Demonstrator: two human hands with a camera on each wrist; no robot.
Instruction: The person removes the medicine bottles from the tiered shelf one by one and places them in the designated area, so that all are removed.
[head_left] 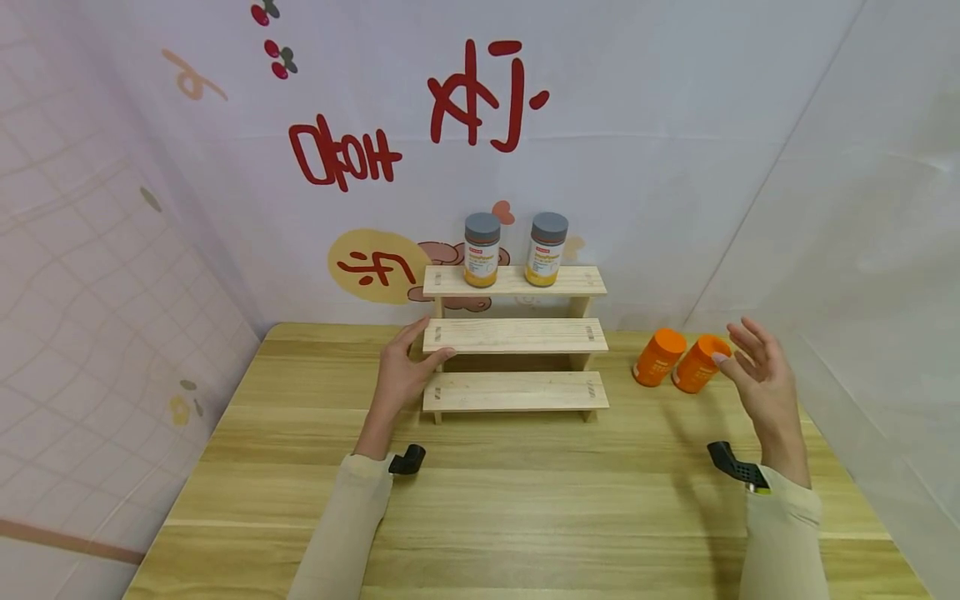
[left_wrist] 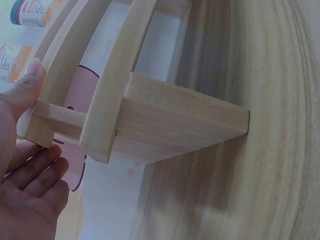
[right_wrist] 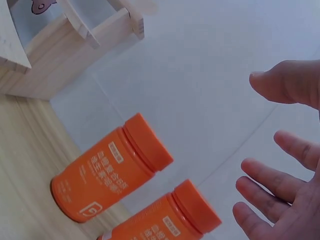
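A three-tier wooden shelf rack [head_left: 517, 335] stands on the table. At its left end my left hand [head_left: 401, 375] holds the middle board, thumb at the front edge and fingers around the side. The left wrist view shows the thumb [left_wrist: 31, 82] against the board, with the other fingers by its end. Over at the right, two orange bottles [head_left: 660, 357] with orange caps stand side by side. My right hand [head_left: 768, 404] hovers beside the right-hand bottle [head_left: 697, 367], fingers spread and palm empty. In the right wrist view, a gap separates the fingers from both bottles.
Two grey-capped bottles, one left [head_left: 482, 254] and one right [head_left: 546, 257], stand on the top board. Behind the rack rises a white wall cloth [head_left: 637, 150] with red lettering and drawings. Wood-grain tabletop [head_left: 525, 500] lies in front of the rack.
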